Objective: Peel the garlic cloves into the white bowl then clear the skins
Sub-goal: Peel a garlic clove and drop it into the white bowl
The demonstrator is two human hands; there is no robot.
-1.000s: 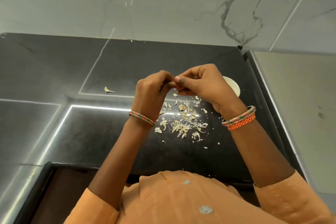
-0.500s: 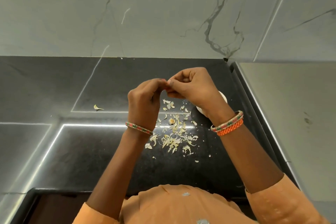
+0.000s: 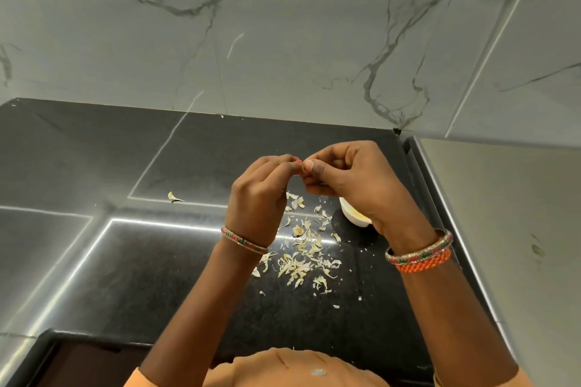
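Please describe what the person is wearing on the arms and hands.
The left hand has one thin bangle at the wrist, patterned in red, green and gold. The right hand has two at the wrist: a similar patterned bangle and a plain orange beaded one next to it. Both forearms are bare; orange sleeves begin near the elbows. No gloves or rings are visible.
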